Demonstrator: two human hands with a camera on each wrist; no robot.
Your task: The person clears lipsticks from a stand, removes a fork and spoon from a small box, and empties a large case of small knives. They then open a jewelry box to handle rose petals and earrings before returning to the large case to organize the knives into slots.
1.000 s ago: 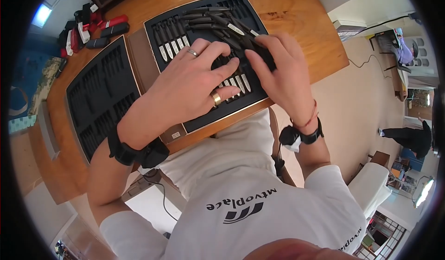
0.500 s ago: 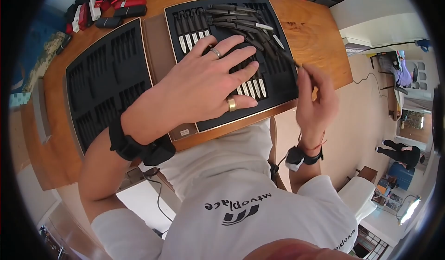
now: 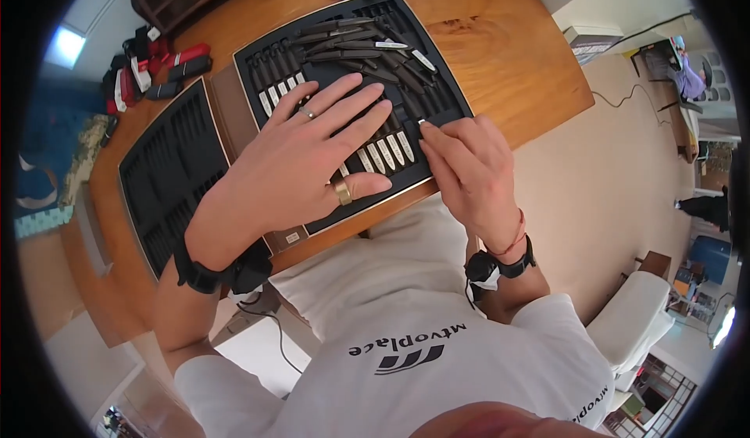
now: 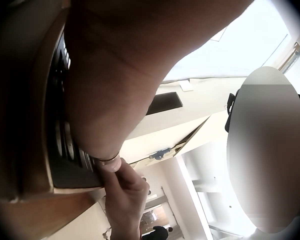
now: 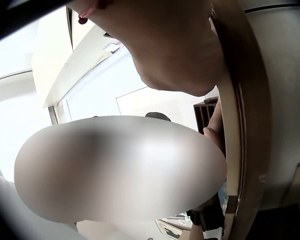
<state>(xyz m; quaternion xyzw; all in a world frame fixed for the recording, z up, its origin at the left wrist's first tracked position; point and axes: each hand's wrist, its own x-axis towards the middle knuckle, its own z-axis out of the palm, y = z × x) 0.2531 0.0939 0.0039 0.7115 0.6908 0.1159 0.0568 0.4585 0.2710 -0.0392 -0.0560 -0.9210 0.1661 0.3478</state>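
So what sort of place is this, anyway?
Possibly a shared workroom, though I can't be sure: an open case of dark, slim pieces lies on a wooden table, and another person in dark clothes is in the background.

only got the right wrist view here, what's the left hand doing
Observer: The left hand is spread over slim black pale-ended tools slotted in an open case.

Operator: and the right fingertips, they're hidden from me

Observer: The right hand appears to pinch one small pale tip near the case's right edge.

Operator: anything loose in there

Observer: Yes, a heap of loose black tools lies toward the case's far side.
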